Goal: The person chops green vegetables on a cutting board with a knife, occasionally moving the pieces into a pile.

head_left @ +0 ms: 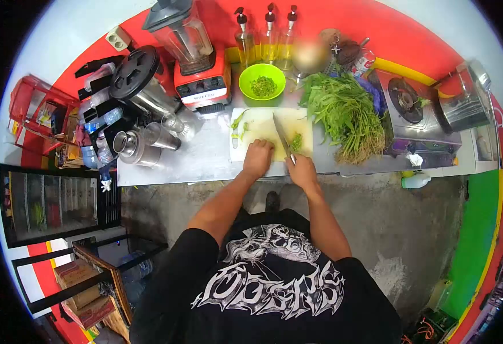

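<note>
Head view: right hand (303, 172) closed round the handle of a long, steel-bladed knife (281, 132). Left hand (259, 157) beside it, fingers drawn together over a white rectangular cutting board (260, 116); pinch content: cannot tell. Chopped green pieces (297, 141) just beyond right hand. Judgement: tuck left fingertips; short, even strokes.

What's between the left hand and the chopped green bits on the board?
The knife, between the left hand and the green bits, in the head view.

Bowl (262, 96) behind cutting board (255, 120)
</note>
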Tool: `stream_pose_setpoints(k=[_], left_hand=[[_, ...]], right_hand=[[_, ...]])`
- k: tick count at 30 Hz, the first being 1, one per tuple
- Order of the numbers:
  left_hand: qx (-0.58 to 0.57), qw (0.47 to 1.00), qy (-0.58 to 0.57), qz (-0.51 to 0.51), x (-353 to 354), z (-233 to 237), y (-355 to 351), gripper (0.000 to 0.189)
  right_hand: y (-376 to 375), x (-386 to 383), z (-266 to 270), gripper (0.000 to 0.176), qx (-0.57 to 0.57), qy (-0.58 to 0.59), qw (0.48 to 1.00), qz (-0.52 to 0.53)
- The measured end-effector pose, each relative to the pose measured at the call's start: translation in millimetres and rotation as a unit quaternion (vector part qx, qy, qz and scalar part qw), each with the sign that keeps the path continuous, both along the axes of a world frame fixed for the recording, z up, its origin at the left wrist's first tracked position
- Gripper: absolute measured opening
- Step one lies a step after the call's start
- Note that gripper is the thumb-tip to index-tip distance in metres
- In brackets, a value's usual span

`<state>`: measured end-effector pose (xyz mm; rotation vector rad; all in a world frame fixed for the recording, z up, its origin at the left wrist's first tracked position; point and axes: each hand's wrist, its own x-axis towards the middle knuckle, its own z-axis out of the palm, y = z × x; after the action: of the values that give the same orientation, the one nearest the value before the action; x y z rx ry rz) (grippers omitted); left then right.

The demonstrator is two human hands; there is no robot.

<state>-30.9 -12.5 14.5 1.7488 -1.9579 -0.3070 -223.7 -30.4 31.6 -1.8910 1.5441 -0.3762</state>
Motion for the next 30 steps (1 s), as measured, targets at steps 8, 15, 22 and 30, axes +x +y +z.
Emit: stream_pose_setpoints(k=[8, 15, 22, 30], left_hand=[[-0.050, 0.996, 0.062, 0.036, 13.6, 15.5, 24.7, 0.023], [-0.018, 0.995, 0.067, 0.065, 25.3, 8.0, 39.1, 0.020], [0.013, 0.993, 0.095, 0.075, 23.2, 1.7, 28.1, 0.015], [0.065, 0.986, 0.145, 0.058, 30.3, -0.1, 12.5, 0.014]], right_hand=[[1.4, 3.6, 8.4, 0.037, 0.006, 0.002, 1.000, 0.004], [3.1, 17.0, 1.2, 0.038, -0.029, -0.019, 0.999, 0.028], [2.2, 19.7, 8.8, 0.041, 0.008, 0.027, 1.000, 0.012], [9.8, 21.6, 5.4, 0.036, -0.031, -0.019, 0.999, 0.000]])
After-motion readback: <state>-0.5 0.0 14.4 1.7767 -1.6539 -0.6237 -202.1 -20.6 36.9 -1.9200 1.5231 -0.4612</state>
